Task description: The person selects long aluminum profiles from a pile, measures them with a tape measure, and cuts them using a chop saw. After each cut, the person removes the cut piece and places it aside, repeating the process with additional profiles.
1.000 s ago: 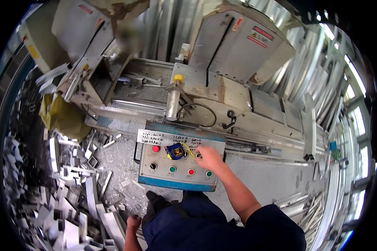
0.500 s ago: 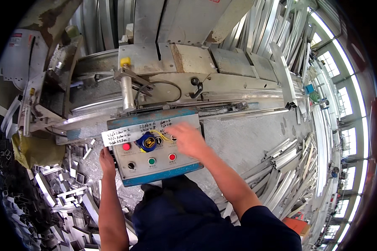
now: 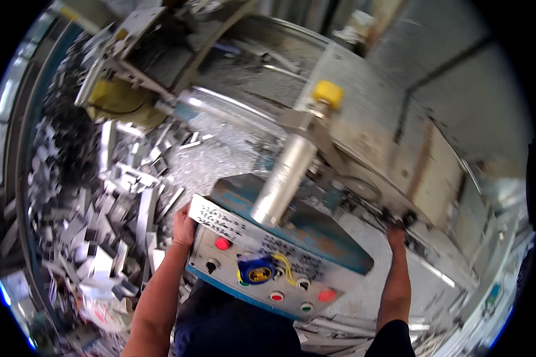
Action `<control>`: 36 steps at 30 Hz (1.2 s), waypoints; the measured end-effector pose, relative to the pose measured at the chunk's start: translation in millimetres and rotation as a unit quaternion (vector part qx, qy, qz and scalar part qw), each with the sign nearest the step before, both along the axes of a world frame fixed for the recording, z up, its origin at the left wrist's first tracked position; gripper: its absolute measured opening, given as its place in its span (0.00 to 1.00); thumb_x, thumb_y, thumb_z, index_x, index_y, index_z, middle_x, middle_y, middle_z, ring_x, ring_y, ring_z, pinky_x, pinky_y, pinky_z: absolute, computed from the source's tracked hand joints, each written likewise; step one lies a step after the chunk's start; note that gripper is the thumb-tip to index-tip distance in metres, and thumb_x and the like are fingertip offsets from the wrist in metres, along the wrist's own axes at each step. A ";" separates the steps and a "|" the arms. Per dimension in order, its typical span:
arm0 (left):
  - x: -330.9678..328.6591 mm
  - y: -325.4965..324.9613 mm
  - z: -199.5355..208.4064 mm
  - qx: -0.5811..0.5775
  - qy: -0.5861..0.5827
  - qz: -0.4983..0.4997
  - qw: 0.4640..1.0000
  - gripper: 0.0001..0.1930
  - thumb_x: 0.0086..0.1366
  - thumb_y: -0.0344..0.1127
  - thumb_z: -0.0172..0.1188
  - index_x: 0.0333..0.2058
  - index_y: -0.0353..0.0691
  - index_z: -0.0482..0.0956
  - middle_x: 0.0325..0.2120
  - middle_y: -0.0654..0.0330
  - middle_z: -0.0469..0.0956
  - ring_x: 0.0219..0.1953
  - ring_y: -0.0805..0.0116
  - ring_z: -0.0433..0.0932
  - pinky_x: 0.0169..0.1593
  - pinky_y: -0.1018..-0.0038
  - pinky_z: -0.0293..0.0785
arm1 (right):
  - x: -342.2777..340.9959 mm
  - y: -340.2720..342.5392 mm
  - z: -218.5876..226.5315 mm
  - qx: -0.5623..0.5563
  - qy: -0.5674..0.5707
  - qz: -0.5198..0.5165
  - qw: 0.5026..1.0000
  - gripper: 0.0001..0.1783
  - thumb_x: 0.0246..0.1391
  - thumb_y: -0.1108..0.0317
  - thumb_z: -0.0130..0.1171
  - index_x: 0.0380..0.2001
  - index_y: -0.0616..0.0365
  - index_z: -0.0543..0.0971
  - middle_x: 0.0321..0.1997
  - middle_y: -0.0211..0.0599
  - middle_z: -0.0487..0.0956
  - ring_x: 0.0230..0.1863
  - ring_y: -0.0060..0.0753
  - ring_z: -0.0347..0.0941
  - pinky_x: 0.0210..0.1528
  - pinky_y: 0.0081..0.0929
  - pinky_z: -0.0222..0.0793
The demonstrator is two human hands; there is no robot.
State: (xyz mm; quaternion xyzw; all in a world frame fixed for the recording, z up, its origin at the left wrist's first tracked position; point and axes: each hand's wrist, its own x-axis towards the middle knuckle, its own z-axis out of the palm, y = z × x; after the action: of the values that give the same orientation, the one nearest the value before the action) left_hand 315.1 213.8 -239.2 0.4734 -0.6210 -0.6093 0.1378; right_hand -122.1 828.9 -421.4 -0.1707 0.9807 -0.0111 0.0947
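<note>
On the blue-and-grey metal control box (image 3: 228, 257), a blue rounded tape measure (image 3: 257, 270) lies midway between left and right edges; a white flat strip (image 3: 222, 218) lies along the far edge. Left hand (image 3: 183, 228) is at the left edge. Right hand (image 3: 395, 237) is beyond the right edge, by a black-knobbed lever (image 3: 408, 218). Silvery metal offcuts (image 3: 105, 263) lie heaped left of the box.

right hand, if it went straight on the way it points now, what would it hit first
Most likely the black handle on the machine, just ahead of the right hand; blur and unclear depth hide whether they touch.
</note>
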 end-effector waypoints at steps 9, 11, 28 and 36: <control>-8.3 8.0 13.0 0.006 -0.064 -0.005 0.998 0.23 0.72 0.48 0.48 0.36 0.29 0.79 0.26 0.64 0.79 0.30 0.80 0.72 0.37 0.77 0.70 | -50.4 -5.0 -27.0 0.076 0.072 0.241 0.965 0.19 0.52 0.62 0.52 0.44 0.59 0.79 0.44 0.49 0.78 0.49 0.54 0.73 0.53 0.45 0.68; -7.7 4.7 11.5 -0.006 -0.076 -0.015 0.997 0.23 0.73 0.48 0.48 0.36 0.29 0.79 0.25 0.63 0.78 0.30 0.79 0.71 0.36 0.77 0.70 | -50.2 -14.6 -20.2 0.074 0.083 0.242 0.964 0.19 0.53 0.61 0.52 0.45 0.60 0.79 0.45 0.50 0.78 0.50 0.54 0.73 0.55 0.45 0.68; -23.5 -10.7 6.1 -0.007 -0.021 -0.073 0.997 0.24 0.71 0.50 0.49 0.37 0.30 0.79 0.28 0.45 0.80 0.31 0.57 0.78 0.39 0.70 0.73 | 62.1 -207.2 286.0 -0.419 -0.248 -0.283 0.827 0.09 0.49 0.66 0.65 0.30 0.54 0.76 0.24 0.23 0.71 0.21 0.18 0.62 0.23 0.21 0.55; -59.4 -21.8 19.7 -0.049 -0.143 -0.137 0.979 0.28 0.66 0.57 0.47 0.30 0.33 0.79 0.26 0.38 0.76 0.34 0.36 0.76 0.39 0.55 0.72 | 45.3 -205.4 206.0 -0.494 -0.118 -0.450 0.735 0.13 0.45 0.69 0.68 0.35 0.54 0.77 0.28 0.35 0.75 0.28 0.34 0.72 0.23 0.35 0.74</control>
State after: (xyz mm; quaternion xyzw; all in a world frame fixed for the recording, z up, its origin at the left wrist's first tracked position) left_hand 255.7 192.0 -219.6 0.4588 -0.7224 -0.5171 -0.0145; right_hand -76.8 623.6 -215.4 0.2706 0.7806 -0.5552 0.0963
